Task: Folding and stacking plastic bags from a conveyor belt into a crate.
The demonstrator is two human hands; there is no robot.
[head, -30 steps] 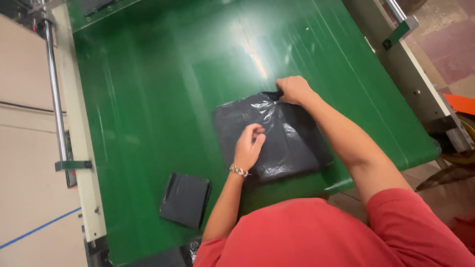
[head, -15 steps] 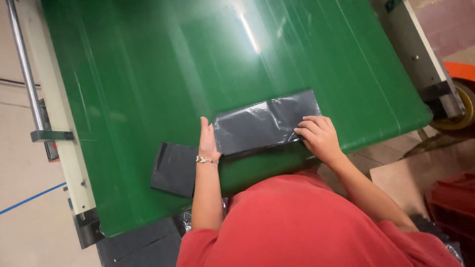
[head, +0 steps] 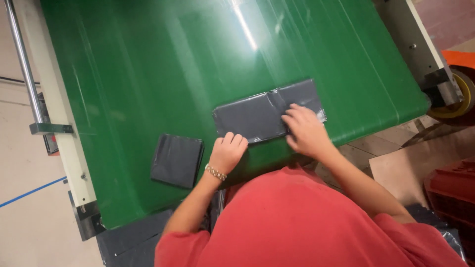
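Your right hand [head: 306, 131] is blurred and covers the near right part of the folded black bag [head: 257, 114]. Your red shirt [head: 297, 222] hides the near edge of the green table [head: 148, 74]; the table's far end is cut off.

A folded plastic bag [head: 264, 114] lies flat on the belt [head: 148, 74], near its edge at six o'clock. The right hand [head: 306, 131] rests on the bag's end toward three o'clock, fingers spread across it. The left hand [head: 228, 151] presses the bag's edge at six o'clock, toward its nine o'clock corner, with a bracelet [head: 215, 172] on the wrist just behind it. At nine o'clock from the left hand, apart from it, a smaller folded bag [head: 176, 160] lies on the belt. A metal rail [head: 22, 64] runs beside the belt at nine o'clock. A wheel [head: 457, 96] stands off the belt's corner at three o'clock.
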